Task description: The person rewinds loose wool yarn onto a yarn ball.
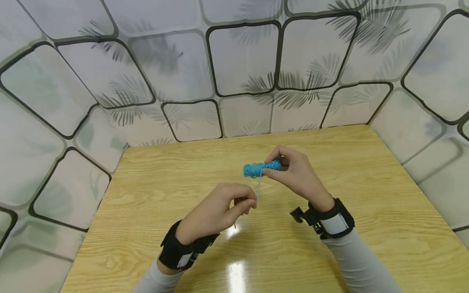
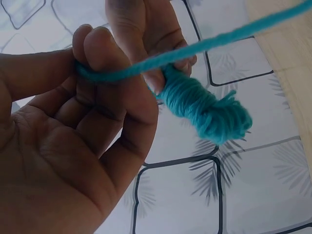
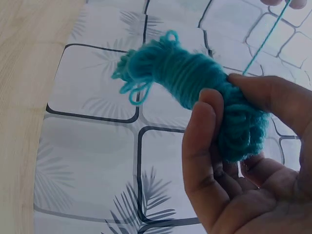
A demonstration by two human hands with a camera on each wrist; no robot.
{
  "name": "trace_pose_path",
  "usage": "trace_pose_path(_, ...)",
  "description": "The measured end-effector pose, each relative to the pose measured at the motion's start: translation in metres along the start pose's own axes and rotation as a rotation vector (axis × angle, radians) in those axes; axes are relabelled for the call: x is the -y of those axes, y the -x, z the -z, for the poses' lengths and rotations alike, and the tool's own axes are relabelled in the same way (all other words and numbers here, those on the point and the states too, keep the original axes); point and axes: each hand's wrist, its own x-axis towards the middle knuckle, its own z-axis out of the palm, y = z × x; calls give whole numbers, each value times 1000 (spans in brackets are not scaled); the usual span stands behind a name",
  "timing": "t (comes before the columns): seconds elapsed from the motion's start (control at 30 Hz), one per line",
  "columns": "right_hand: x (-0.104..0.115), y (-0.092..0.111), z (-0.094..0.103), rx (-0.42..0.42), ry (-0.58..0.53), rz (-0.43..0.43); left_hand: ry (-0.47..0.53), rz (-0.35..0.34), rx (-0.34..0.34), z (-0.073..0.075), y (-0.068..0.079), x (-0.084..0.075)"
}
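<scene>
A small skein of turquoise yarn (image 1: 253, 169), wound tightly round its middle with loose loops at the ends, is held above the table. My right hand (image 1: 298, 171) grips one end of it between thumb and fingers; the loopy other end (image 3: 134, 73) sticks out free in the right wrist view. From the skein a single strand (image 1: 259, 185) runs down to my left hand (image 1: 223, 209), which pinches it between thumb and forefinger. In the left wrist view the strand (image 2: 195, 48) crosses in front of the skein (image 2: 195, 105), and the fingers bend round it.
The wooden table (image 1: 146, 191) spreads beneath both hands, with bright light reflections near its front. Panels with a leaf and grid pattern (image 1: 242, 61) rise at the back and sides. Black straps with camera mounts (image 1: 333, 219) wrap both wrists.
</scene>
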Motion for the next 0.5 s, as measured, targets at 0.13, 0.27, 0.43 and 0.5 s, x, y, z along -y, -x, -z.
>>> trace_pose_path(0.13, 1, 0, 3, 17, -143, -12, 16, 7, 27, -2, -1, 3)
trace_pose_path(0.27, 1, 1, 7, 93, -369, -9, 33, 45, 80, -8, -3, 10)
trace_pose_path(0.43, 3, 3, 13, 220, -562, 11, 34, 92, 128, -16, -7, 27)
trace_pose_path(0.5, 4, 4, 14, 283, -593, 19, 49, 115, 120, -16, -8, 35)
